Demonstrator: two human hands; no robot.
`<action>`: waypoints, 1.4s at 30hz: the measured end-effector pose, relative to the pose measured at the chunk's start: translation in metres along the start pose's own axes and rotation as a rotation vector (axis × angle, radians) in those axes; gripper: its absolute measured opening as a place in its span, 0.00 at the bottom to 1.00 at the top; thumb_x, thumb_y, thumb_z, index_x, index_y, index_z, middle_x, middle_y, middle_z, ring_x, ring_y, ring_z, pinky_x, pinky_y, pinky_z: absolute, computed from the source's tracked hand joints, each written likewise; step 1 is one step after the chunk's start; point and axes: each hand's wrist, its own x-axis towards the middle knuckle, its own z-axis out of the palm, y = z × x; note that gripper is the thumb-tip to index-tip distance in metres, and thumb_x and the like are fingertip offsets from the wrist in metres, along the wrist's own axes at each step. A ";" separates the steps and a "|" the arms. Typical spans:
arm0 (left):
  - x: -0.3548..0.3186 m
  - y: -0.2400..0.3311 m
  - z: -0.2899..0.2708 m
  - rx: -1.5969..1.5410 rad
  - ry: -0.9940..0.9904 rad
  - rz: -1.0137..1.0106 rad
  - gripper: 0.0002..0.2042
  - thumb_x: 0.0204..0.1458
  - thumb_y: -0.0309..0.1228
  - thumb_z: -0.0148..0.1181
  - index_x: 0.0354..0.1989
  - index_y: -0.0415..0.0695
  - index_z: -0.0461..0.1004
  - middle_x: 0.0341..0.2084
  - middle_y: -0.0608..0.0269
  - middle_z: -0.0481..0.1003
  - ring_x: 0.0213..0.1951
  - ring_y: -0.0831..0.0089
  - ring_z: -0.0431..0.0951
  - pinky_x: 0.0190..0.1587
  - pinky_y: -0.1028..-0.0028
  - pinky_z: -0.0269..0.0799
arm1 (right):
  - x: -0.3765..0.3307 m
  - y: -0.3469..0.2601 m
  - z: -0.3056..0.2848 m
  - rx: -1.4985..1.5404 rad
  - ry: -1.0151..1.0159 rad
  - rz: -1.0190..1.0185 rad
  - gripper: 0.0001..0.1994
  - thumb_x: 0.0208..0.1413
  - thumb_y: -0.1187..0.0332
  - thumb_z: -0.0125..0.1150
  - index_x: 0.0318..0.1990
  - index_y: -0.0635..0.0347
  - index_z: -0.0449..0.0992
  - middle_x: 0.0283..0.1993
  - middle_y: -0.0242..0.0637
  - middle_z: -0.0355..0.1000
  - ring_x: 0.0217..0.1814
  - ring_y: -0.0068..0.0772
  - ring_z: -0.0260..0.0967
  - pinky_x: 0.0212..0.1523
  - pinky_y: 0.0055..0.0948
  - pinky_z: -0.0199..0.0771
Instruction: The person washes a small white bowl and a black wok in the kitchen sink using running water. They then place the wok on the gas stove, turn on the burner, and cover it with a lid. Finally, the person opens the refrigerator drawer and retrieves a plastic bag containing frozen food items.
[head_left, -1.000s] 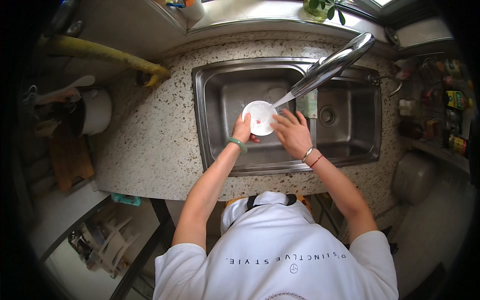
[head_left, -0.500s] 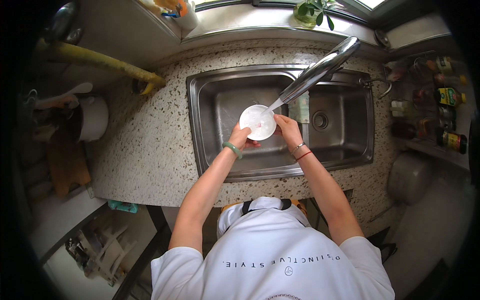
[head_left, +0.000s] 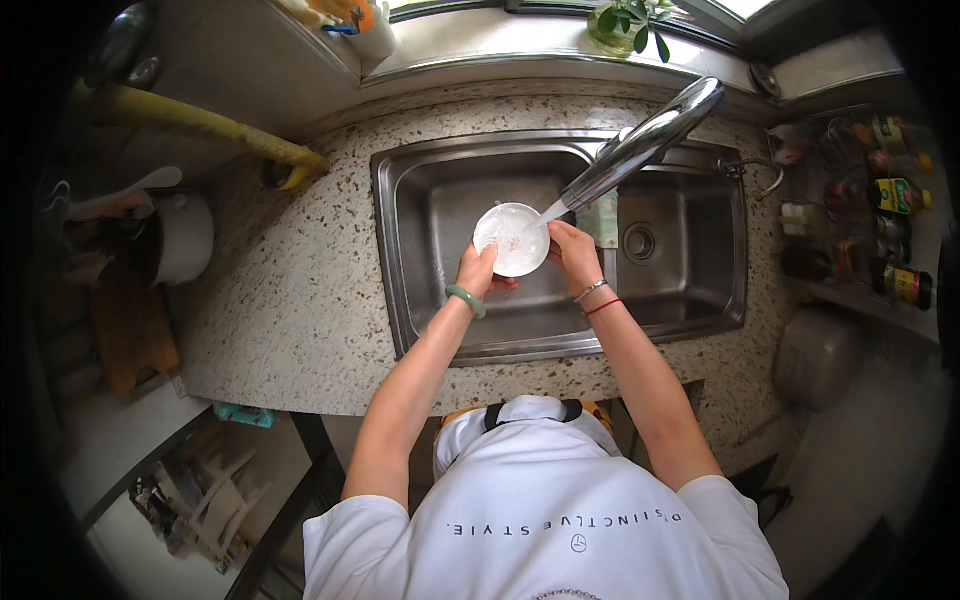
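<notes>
Left hand [head_left: 476, 271] pinches a round white bowl [head_left: 522, 263] at eight o'clock, right hand [head_left: 578, 256], half-curled, at three; gentle tilting should help the clear water [head_left: 553, 212] rinse.

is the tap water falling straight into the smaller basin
No, the water from the tap runs into the white bowl, which the left hand holds over the larger basin.

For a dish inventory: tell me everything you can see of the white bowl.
The small, round white bowl looks smooth, perhaps ceramic or plastic, with reddish marks inside. It's held open side up over the metal left basin, the left hand at its lower left, the right hand at its right edge. Water from the chrome faucet streams into it. Its underside is hidden.
</notes>
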 end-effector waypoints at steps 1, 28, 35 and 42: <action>0.000 -0.002 0.003 -0.012 0.030 0.021 0.18 0.60 0.33 0.41 0.57 0.45 0.56 0.41 0.53 0.72 0.28 0.66 0.78 0.23 0.67 0.80 | -0.002 0.000 0.001 -0.035 0.020 -0.020 0.16 0.61 0.66 0.48 0.53 0.63 0.71 0.47 0.34 0.73 0.44 0.26 0.72 0.44 0.24 0.71; 0.009 0.000 -0.003 0.034 0.090 0.047 0.21 0.52 0.23 0.35 0.56 0.42 0.56 0.33 0.49 0.74 0.15 0.67 0.73 0.17 0.68 0.78 | 0.041 0.041 0.001 -0.266 0.181 -0.180 0.09 0.51 0.73 0.57 0.36 0.70 0.76 0.29 0.31 0.74 0.32 0.18 0.66 0.35 0.21 0.65; 0.007 0.003 -0.001 0.142 0.120 0.046 0.23 0.49 0.21 0.34 0.57 0.43 0.56 0.33 0.48 0.73 0.15 0.67 0.73 0.17 0.66 0.78 | 0.048 0.054 -0.007 -0.181 0.169 -0.176 0.13 0.50 0.74 0.56 0.43 0.70 0.76 0.37 0.37 0.76 0.37 0.24 0.71 0.40 0.22 0.69; 0.014 -0.012 0.000 0.012 0.045 -0.152 0.24 0.47 0.20 0.36 0.57 0.42 0.56 0.30 0.49 0.72 0.16 0.67 0.73 0.21 0.63 0.80 | 0.032 0.019 -0.024 -0.244 0.239 -0.187 0.13 0.55 0.70 0.53 0.46 0.66 0.75 0.41 0.34 0.75 0.39 0.20 0.69 0.36 0.20 0.69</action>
